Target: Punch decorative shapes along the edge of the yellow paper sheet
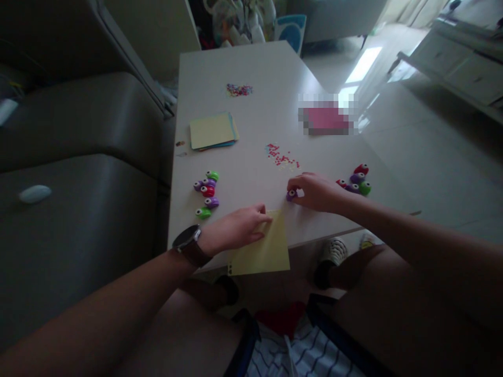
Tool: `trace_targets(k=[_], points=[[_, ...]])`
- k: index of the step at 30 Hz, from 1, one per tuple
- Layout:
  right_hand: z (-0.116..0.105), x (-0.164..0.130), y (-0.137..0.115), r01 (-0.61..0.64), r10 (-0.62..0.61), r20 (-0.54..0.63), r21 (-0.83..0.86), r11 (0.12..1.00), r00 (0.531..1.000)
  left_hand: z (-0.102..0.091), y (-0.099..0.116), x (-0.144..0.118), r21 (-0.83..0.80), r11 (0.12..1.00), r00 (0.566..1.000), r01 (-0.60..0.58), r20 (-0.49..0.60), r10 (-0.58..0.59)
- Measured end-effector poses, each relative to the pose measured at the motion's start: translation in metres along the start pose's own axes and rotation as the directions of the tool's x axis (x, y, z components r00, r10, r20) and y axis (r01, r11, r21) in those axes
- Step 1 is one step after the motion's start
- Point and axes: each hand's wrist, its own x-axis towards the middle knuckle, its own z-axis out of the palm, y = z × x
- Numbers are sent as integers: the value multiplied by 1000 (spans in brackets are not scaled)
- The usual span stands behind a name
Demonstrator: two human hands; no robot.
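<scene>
My left hand, with a watch on its wrist, pinches a yellow paper sheet that hangs over the near edge of the white table. My right hand rests on the table just right of the sheet, its fingers closed around a small purple paper punch. A scatter of tiny red and pale paper cut-outs lies just beyond my right hand.
Several small punches sit at the table's left, more punches at its right edge. A stack of coloured paper, a second confetti pile and a pink item lie farther back. A sofa stands left.
</scene>
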Motion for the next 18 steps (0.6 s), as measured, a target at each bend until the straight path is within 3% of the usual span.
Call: trace_targets(k=[3, 7, 12, 18], points=[[2, 2, 5, 18, -21, -66, -33, 999, 998, 0, 1, 0, 6, 1000, 1000, 2, 8, -2], [2, 0, -1, 135, -129, -153, 24, 991, 980, -2, 2, -1, 7, 1000, 1000, -10, 11, 10], [3, -8, -12, 221, -217, -49, 104, 970, 975, 1, 0, -1, 32, 999, 1000, -16, -3, 16], [8, -11, -13, 203, -207, 26, 110, 973, 978, 1, -1, 0, 36, 999, 1000, -28, -13, 28]])
